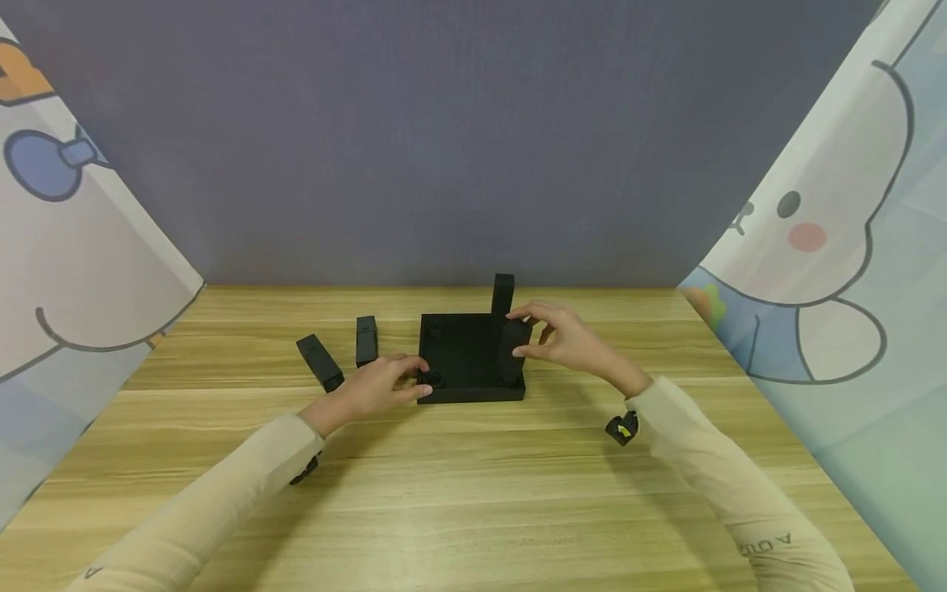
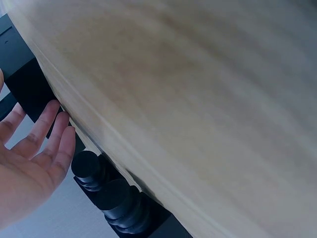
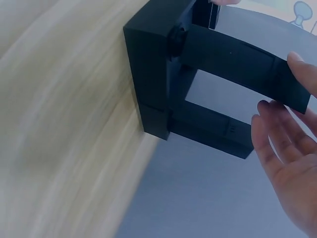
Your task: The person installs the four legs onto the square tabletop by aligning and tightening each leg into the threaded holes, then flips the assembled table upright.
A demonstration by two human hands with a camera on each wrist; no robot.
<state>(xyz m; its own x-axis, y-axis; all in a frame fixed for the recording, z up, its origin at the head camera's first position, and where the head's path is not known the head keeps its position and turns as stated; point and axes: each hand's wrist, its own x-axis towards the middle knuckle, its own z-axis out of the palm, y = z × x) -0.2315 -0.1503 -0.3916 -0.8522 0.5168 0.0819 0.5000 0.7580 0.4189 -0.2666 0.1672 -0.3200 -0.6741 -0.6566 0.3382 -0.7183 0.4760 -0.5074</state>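
A square black board [image 1: 471,395] with a raised rim lies on the wooden table, looking like an upturned small tabletop with round sockets in its left corners. My left hand [image 1: 377,384] holds its front left corner, thumb at the front and fingers at the left side. At the front right corner, my right hand [image 1: 565,335] pinches an upright black leg [image 3: 233,59] near its free end, thumb on one face and fingers opposite. Another black leg [image 1: 503,294] stands upright at the back right corner, untouched. Whether the held leg is fully seated cannot be told.
Left of the board lie two loose black legs, one slanted [image 1: 320,362] and one nearly straight [image 1: 366,340]. Their round ridged ends [image 2: 119,201] show in the left wrist view. A grey partition [image 1: 444,148] rises behind the table, with printed cloth panels at both sides.
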